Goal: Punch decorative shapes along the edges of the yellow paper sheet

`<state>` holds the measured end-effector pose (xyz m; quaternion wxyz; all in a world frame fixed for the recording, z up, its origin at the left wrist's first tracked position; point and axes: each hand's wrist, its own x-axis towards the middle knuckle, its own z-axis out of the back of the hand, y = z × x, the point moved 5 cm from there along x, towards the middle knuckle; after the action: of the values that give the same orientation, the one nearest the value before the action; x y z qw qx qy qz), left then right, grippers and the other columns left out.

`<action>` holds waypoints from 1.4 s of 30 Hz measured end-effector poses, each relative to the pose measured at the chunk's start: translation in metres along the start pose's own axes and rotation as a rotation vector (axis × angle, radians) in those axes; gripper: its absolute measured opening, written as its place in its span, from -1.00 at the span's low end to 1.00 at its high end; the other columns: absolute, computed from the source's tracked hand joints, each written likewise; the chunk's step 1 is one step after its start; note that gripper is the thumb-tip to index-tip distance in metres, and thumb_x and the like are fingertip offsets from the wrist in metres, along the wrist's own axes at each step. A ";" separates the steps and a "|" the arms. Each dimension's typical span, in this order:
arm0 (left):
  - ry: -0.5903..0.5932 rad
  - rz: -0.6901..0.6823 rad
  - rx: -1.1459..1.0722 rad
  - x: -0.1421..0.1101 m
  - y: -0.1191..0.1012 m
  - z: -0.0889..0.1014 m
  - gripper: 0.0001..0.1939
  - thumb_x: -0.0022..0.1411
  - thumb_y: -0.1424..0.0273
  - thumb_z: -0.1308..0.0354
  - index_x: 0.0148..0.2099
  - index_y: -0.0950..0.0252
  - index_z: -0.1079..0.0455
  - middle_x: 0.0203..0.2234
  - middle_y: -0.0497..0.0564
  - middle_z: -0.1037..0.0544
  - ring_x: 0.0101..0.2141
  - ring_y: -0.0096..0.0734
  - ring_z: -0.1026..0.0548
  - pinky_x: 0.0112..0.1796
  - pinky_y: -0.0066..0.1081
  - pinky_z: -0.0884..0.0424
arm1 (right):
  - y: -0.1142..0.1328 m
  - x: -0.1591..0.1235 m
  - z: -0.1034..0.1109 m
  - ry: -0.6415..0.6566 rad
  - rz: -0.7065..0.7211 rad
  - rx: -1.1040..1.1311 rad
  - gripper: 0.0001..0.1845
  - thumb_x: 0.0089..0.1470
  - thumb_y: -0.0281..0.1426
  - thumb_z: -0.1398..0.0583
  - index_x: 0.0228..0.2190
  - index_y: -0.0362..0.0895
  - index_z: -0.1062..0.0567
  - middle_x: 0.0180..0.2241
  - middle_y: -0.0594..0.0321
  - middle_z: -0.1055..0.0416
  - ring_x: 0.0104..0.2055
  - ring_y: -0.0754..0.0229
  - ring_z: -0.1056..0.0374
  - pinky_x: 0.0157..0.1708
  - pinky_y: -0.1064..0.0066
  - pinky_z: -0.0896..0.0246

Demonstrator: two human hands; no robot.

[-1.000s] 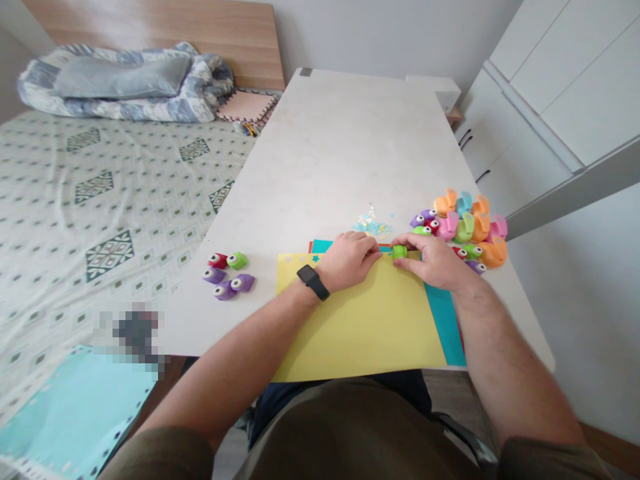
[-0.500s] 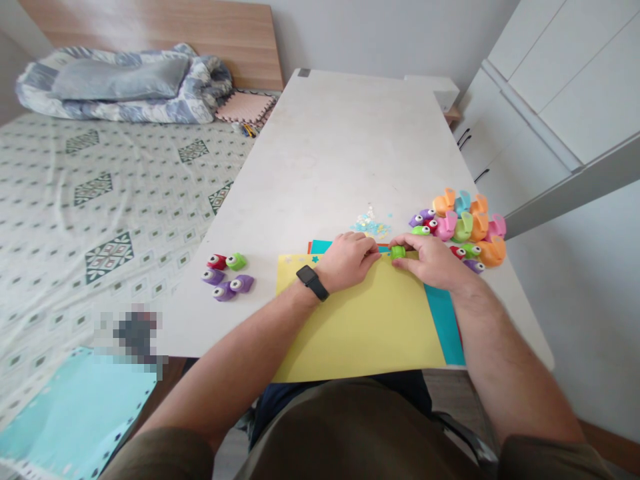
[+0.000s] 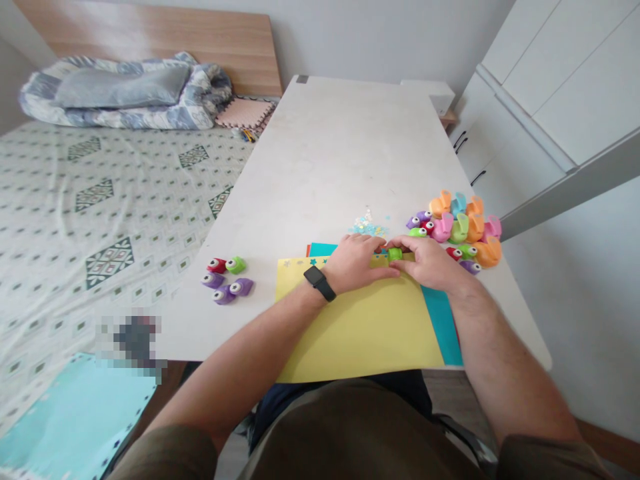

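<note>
Between the fingers and thumb of my right hand is a small green paper punch, set at the far edge of a yellow paper sheet. My left hand, with a black watch on the wrist, rests on the same sheet just left of the punch. Its thumb and fingers are apart and reach toward the punch; whether they touch it I cannot tell. Star-shaped holes run along the sheet's far edge, partly hidden by my left hand. Blue sheets lie under the yellow one.
Loose paper cutouts are scattered beyond my hands. Several punches in mixed colours crowd the right side, and a smaller group stands at left. A punched light-blue sheet lies at lower left, near the bed.
My left hand has shifted slightly right toward the punch, and its thumb has stretched out from the other fingers. My right hand keeps its hold on the green punch.
</note>
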<state>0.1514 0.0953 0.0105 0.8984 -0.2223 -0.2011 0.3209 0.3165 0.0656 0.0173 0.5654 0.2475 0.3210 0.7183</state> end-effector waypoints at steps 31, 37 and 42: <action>0.044 -0.104 -0.042 0.014 -0.004 -0.011 -0.52 0.31 -0.03 -0.27 -0.08 0.33 -0.45 -0.26 0.10 -0.63 -0.26 -0.18 -0.57 -0.21 -0.30 -0.37 | -0.002 -0.001 -0.003 0.003 0.017 -0.031 -0.67 0.09 -0.45 -0.33 -0.07 -0.05 -0.60 -0.13 0.19 -0.65 -0.11 0.00 -0.54 -0.05 0.20 -0.41; 0.057 -0.096 -0.041 0.015 -0.003 -0.012 -0.54 0.32 -0.02 -0.26 -0.09 0.31 -0.45 -0.26 0.10 -0.63 -0.26 -0.19 -0.57 -0.21 -0.30 -0.37 | -0.003 -0.001 -0.003 -0.005 0.023 -0.036 -0.72 0.10 -0.43 -0.34 -0.11 -0.03 -0.60 -0.16 0.19 -0.65 -0.14 -0.01 -0.54 -0.12 0.21 -0.43; 0.063 -0.069 -0.070 0.014 -0.002 -0.011 -0.54 0.29 -0.02 -0.28 -0.07 0.28 -0.47 -0.26 0.07 -0.64 -0.24 -0.20 -0.59 -0.19 -0.31 -0.39 | -0.001 -0.001 -0.001 -0.002 0.042 -0.044 -0.67 0.11 -0.43 -0.33 -0.05 -0.01 -0.60 -0.10 0.17 -0.64 -0.08 -0.03 -0.54 -0.06 0.18 -0.44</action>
<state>0.1682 0.1003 0.0058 0.9066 -0.2566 -0.1915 0.2751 0.3164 0.0643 0.0155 0.5557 0.2424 0.2992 0.7369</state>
